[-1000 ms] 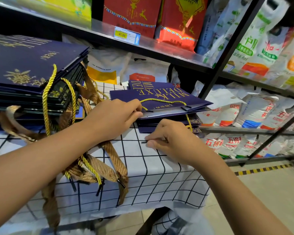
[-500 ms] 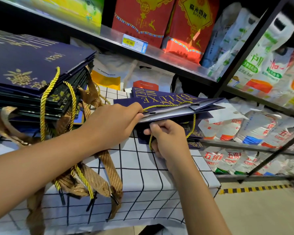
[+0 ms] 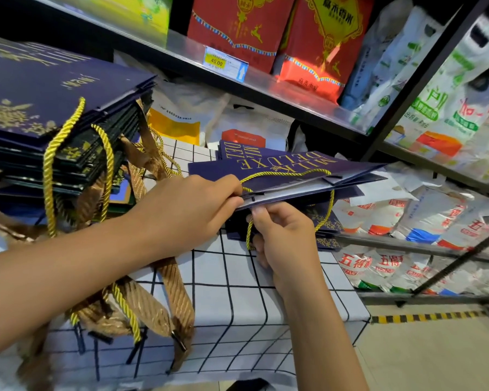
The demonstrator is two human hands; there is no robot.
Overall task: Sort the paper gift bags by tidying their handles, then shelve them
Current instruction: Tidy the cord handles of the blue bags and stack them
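1. We have our left hand (image 3: 192,210) curled over the near edge of the top navy "MILK DELUXE" gift bag (image 3: 288,172), thumb under and fingers over, lifting that edge a little off the bags beneath.
2. Our right hand (image 3: 287,241) sits just below that edge, thumb and forefinger pinching the bag's lower gold rope handle (image 3: 248,235), the other fingers curled loosely in.
3. The upper gold rope handle (image 3: 283,174) already lies flat across the bag's printed face, so we judge that one tidy; the pinched rope hangs out below the edge and is not yet tucked.
4. This bag tops a small pile of matching navy bags (image 3: 326,225) on the checked cloth (image 3: 232,300), at the right of the surface and just under the steel shelf (image 3: 266,83). We take this small pile to be the sorted one.
5. A far taller stack of navy bags (image 3: 54,114) stands at the left, its gold cords (image 3: 47,170) and brown ribbon handles (image 3: 164,294) spilling loose over the cloth's front. We read that as work not yet done.
6. By our judgement the task is early: a few bags neatened, most waiting, and we cannot tell that any have been shelved.
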